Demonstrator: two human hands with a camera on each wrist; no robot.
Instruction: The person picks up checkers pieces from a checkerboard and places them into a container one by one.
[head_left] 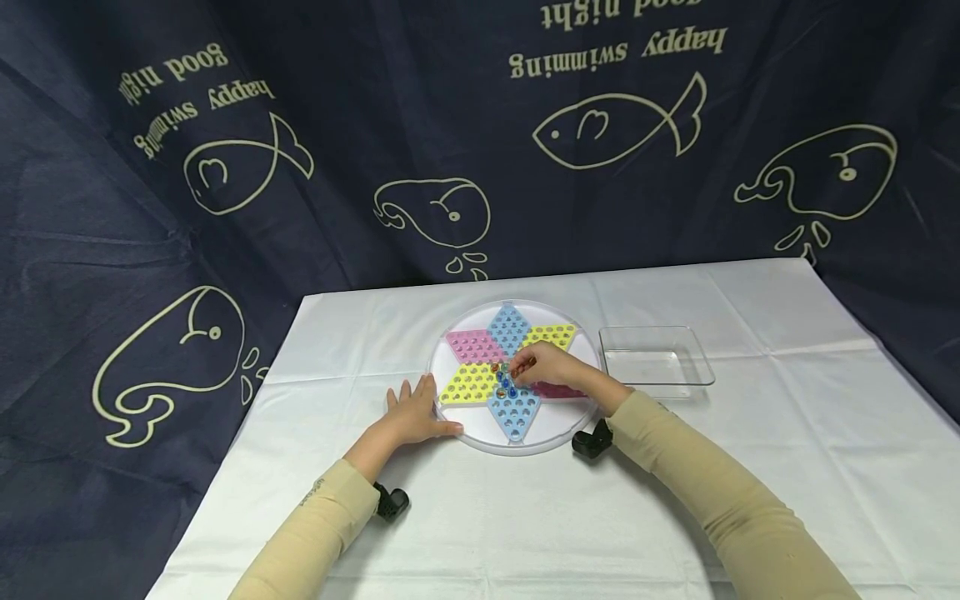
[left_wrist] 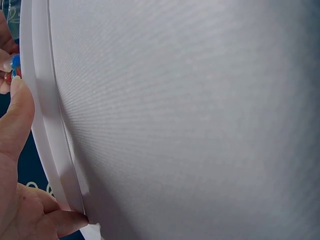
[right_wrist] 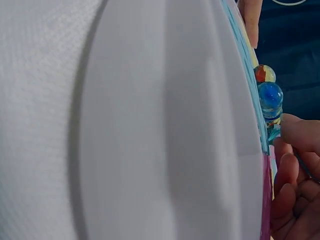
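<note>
So the setup is a table covered with a white tablecloth [head_left: 525,517], fold creases visible in it, and behind and around it hangs a dark navy backdrop [head_left: 112,250] printed with cream outline whales and fish plus upside-down lettering like "happy swimming" and "good night".

In the middle of the cloth sits a round white Chinese checkers board [head_left: 513,375] with a six-pointed star in blue, pink and yellow, all dotted with holes. Just to its right, apart from it, is a clear plastic tray [head_left: 656,357].

The left hand [head_left: 416,412] lies flat on the cloth with fingers spread, pressing against the board's left rim; the left wrist view shows the thumb and a finger touching that rim.

The right hand [head_left: 551,367] is over the centre of the star, fingers curled in close. A small cluster of marbles [head_left: 502,379] sits in the holes near the middle, right at its fingertips. In the right wrist view a blue marble [right_wrist: 270,96] and an orange-and-yellow one are just beside a fingertip, but I can't tell if it's actually pinching one. Both arms wear beige sleeves with a black wrist device on each.
</note>
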